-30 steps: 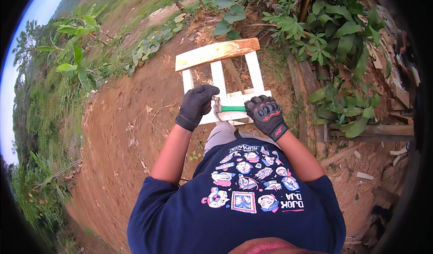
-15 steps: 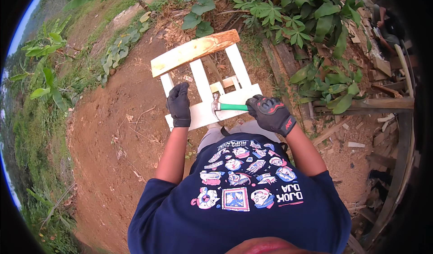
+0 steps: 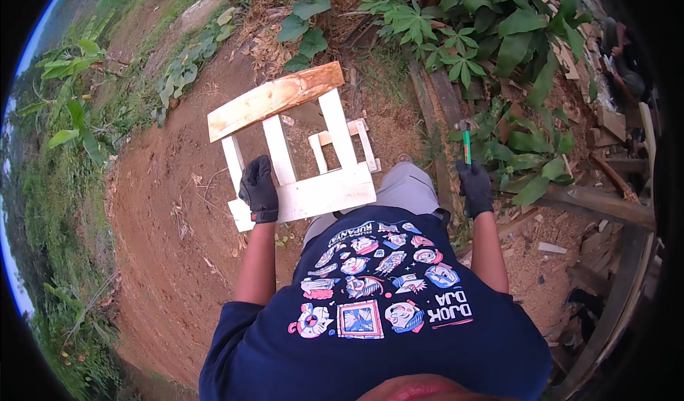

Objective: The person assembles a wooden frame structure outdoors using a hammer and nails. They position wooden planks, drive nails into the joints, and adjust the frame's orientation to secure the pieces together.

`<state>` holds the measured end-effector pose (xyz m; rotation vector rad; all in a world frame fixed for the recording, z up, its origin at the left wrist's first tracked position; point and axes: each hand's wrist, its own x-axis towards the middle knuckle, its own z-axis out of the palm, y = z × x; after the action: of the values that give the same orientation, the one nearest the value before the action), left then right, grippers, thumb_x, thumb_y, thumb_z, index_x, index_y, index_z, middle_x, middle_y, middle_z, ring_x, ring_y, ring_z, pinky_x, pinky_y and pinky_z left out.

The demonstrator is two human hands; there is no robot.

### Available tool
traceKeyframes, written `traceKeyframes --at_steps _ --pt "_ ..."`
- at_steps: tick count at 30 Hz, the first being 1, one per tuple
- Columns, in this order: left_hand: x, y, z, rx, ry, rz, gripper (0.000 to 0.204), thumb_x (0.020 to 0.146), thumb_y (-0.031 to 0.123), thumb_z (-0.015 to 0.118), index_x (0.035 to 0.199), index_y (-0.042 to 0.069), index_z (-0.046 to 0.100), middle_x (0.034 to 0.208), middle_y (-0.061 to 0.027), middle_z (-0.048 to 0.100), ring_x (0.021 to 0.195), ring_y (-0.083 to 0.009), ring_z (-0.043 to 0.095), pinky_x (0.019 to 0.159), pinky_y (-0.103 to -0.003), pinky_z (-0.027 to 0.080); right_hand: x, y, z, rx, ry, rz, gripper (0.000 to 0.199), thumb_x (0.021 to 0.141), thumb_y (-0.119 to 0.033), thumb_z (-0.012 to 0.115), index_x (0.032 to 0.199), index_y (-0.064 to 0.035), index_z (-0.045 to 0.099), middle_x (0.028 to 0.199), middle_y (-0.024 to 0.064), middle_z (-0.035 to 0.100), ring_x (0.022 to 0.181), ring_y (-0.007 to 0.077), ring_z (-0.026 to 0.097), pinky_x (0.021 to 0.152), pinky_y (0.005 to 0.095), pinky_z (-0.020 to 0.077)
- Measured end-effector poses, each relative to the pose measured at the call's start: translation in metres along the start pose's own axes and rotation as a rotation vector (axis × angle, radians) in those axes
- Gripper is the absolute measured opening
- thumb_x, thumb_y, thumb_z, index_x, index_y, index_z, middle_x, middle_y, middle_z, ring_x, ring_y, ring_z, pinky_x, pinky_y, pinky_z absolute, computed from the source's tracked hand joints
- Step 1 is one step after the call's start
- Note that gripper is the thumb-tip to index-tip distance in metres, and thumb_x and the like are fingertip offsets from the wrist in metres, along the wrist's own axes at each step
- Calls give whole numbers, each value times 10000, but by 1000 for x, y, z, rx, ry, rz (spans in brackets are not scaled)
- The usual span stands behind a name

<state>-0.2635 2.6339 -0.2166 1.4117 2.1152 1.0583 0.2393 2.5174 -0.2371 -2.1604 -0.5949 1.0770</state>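
Observation:
My left hand (image 3: pixel 258 187), in a black glove, is closed at the left end of a wooden frame (image 3: pixel 328 195), its fingers curled over where a slat meets the lower board. The frame has a pale lower board, three upright slats and a rough-edged brown top rail (image 3: pixel 278 100). Smaller pale wooden bars (image 3: pixel 366 143) show behind its right slat. Off to the right, my gloved right hand (image 3: pixel 476 189) is wrapped round the green handle of a hammer (image 3: pixel 467 144), which points upward away from the frame. Whether a small piece sits in my left fingers is hidden.
Reddish bare soil (image 3: pixel 164 258) spreads to the left, with grassy slope beyond. Leafy plants (image 3: pixel 520 30) grow at the far right. Weathered beams (image 3: pixel 598 203) and wood scraps lie along the right side, where another person (image 3: pixel 623 59) is partly visible.
My right hand has swung the hammer away to the right, off the lower board. The wooden frame has shifted left and nearer, and my left hand has moved down along with it.

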Motion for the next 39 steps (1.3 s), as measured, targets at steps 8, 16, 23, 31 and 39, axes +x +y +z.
traceKeyframes --at_steps 8,16,23,31,39 --pt "4 2 9 184 161 -171 334 1010 328 714 1117 23 796 1056 -136 801 989 -283 760 905 -388 565 101 82 -26 -177 -236 249 344 945 -384 773 867 -89 614 648 15 545 515 151 527 466 362 450" --pt "2 8 13 191 179 -211 280 980 290 766 1103 42 814 1046 -129 810 989 -263 764 930 -384 565 142 96 -68 -331 -193 101 224 964 -295 722 1011 -81 679 649 37 552 506 217 561 475 387 466" --pt "12 16 19 173 167 -317 308 1003 307 731 1130 36 804 1080 -129 802 1007 -281 750 929 -404 557 170 -68 -14 -93 -388 122 261 985 -362 729 937 -112 673 666 -34 545 534 94 476 509 301 405" --pt "28 29 31 352 259 -540 290 1026 295 692 1132 48 800 1057 -146 804 963 -302 767 879 -422 574 260 -202 166 -262 -694 -126 286 1026 -381 696 932 -116 644 673 -51 518 543 53 464 480 281 380" --pt "24 15 43 860 245 -505 282 1050 282 642 1142 55 783 1049 -172 783 1001 -354 743 899 -441 564 299 -264 294 -320 -1187 -286 260 1079 -339 630 1021 -88 665 708 -64 529 555 16 427 486 245 343"
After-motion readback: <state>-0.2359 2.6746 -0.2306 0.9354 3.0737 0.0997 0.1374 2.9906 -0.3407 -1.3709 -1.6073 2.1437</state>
